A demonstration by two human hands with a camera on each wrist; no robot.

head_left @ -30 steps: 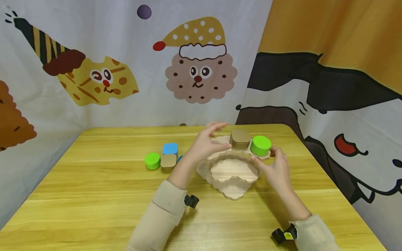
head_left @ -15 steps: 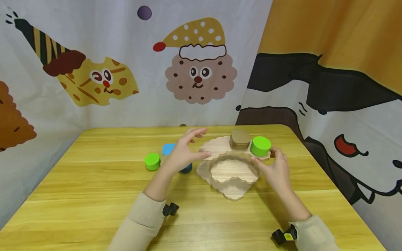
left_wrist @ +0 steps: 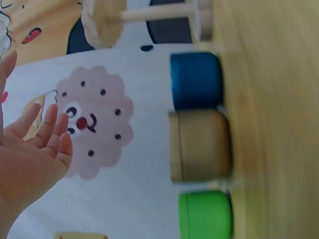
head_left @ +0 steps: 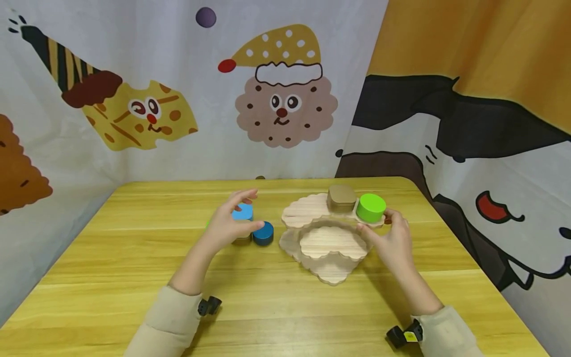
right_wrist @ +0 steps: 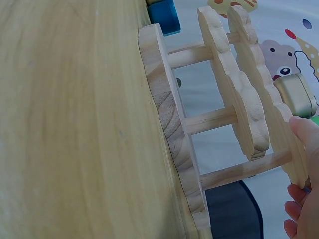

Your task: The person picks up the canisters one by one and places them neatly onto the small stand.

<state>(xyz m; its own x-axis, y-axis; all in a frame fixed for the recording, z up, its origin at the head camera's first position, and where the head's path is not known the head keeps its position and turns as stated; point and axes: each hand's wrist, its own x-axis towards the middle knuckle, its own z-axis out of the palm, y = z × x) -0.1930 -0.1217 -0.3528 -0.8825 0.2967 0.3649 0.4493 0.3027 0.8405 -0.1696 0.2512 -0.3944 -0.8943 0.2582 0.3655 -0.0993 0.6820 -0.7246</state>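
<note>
The spread left hand (head_left: 225,227) has moved from the wooden stand (head_left: 305,211) toward the dark blue tin (head_left: 264,234) on the desk (head_left: 308,322), likely to load more, while the right hand (head_left: 394,243) pinches the stand.

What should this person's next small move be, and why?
Probably to lower the left hand and close it round the light blue tin. In the head view that hand is open near it, holding nothing, while the right hand grips the wooden stand, whose top shelf has bare room left of the brown tin.
</note>
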